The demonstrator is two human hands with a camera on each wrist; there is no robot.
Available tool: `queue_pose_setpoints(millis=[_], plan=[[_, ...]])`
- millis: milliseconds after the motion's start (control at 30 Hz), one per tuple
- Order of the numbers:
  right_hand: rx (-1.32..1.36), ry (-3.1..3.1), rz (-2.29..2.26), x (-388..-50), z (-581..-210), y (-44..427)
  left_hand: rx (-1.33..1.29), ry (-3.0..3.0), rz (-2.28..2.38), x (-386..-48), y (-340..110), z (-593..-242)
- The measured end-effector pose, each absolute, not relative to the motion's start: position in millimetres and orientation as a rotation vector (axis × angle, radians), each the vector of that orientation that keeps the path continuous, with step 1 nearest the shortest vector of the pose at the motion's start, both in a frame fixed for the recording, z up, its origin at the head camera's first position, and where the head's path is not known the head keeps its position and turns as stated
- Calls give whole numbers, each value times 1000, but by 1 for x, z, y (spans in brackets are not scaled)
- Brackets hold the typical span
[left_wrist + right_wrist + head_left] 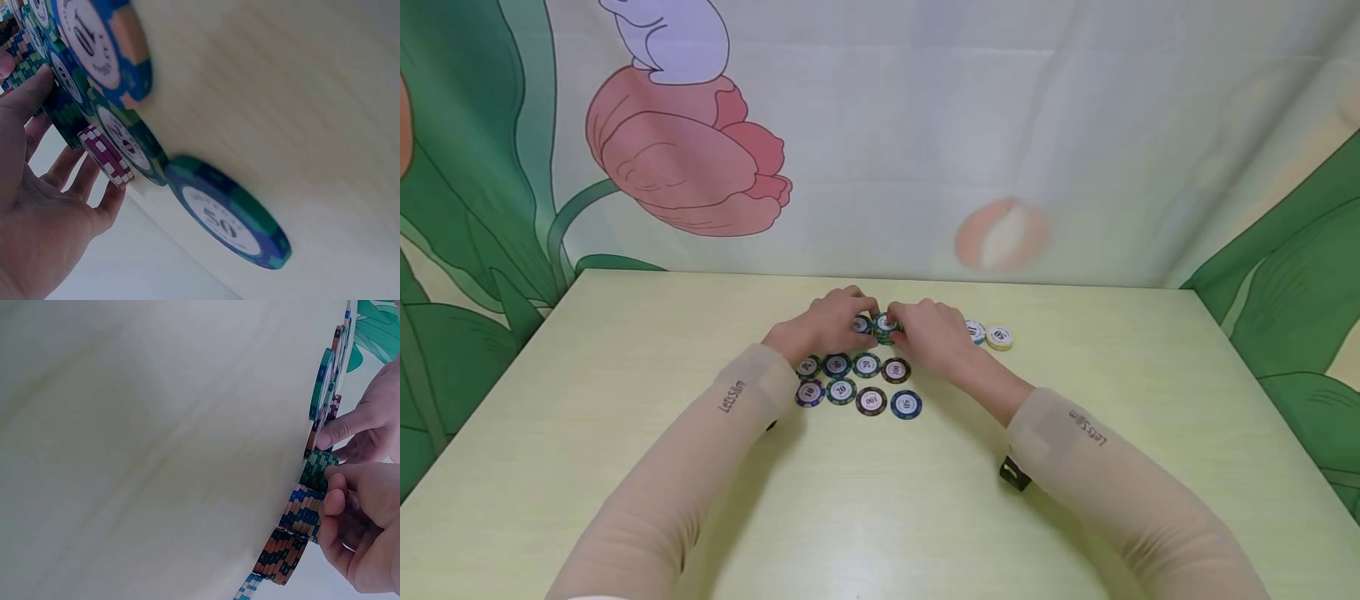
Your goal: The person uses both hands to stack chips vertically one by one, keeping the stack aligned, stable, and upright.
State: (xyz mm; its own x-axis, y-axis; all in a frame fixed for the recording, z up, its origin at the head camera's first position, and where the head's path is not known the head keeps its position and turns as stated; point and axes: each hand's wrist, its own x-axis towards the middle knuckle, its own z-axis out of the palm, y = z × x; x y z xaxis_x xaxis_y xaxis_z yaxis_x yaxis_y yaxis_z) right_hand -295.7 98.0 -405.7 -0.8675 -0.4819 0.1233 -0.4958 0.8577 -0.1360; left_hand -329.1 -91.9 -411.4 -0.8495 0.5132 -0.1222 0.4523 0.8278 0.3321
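Between my hands near the table's back edge stands a stack of green poker chips (885,327). My left hand (831,321) grips its left side, thumb in front and fingers behind. From the right, the thumb and index finger of my right hand (928,332) pinch the same stack, also seen as green chips (320,470) in the right wrist view. Behind the left hand's fingers shows a purple-and-white chip stack (106,156). A dark chip (861,323) lies partly covered by the left hand. Single chips (841,391) lie flat in two rows in front.
Right of the green stack stand a blue-and-orange stack (301,506) and a black-and-orange stack (280,556). Further right are a blue-and-white stack (975,332) and a yellow-edged stack (999,337). A printed curtain (880,150) hangs behind the table (1150,433).
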Motion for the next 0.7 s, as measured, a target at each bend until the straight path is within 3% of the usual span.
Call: queue_pose_setpoints(millis=[700], plan=[[893,-3074,218,-275,-392,111,787,2664,600,-330,-107,-406]])
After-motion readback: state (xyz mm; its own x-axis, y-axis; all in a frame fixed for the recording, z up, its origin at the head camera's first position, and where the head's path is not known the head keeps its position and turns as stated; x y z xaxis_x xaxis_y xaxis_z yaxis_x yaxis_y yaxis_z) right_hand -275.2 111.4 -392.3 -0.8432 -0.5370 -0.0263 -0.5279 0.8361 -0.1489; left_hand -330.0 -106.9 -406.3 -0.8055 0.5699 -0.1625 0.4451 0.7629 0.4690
